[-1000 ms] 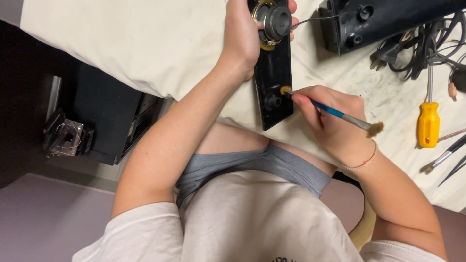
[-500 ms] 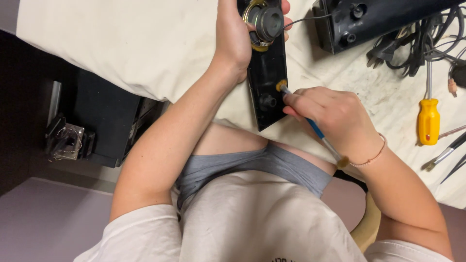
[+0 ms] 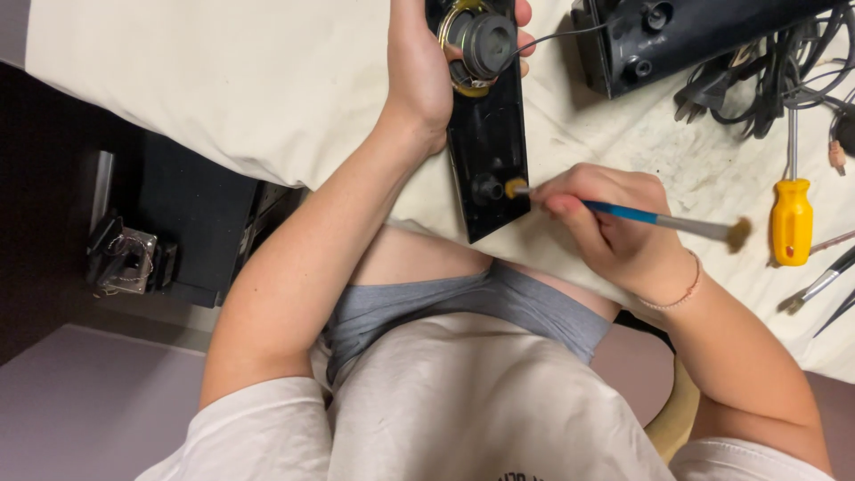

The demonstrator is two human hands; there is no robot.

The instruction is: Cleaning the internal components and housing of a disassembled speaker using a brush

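While our left hand [image 3: 419, 76] clamps the top end of the long black plastic speaker panel [image 3: 488, 151], fingers wrapped round both edges, the panel lies lengthwise on the cream cloth-covered table [image 3: 223, 80], its lower end hanging just over the near table edge above our lap. Round speaker driver with brass-coloured rim [image 3: 476, 44] sits in the panel's upper part, right beside our left hand; thin grey wire [image 3: 570, 34] runs off it to the right.

Our right hand [image 3: 614, 227] is closed in a pencil-type pinch on the blue-handled small brush [image 3: 655, 218]. Bristle end points right, away from the panel; handle end touches a small yellow-orange round fitting [image 3: 516, 187] near the panel's lower end, next to a dark knob-like stub [image 3: 487, 188]. Thin bracelet on our right wrist [image 3: 681, 294].

Elsewhere on the cloth: black box-shaped speaker housing [image 3: 677, 36] at upper right, tangle of black cables [image 3: 784, 71] beside it, yellow-handled screwdriver [image 3: 791, 200] just right of the bristles, not touching. Dark metal tools [image 3: 824, 285] at right edge, kind unclear.
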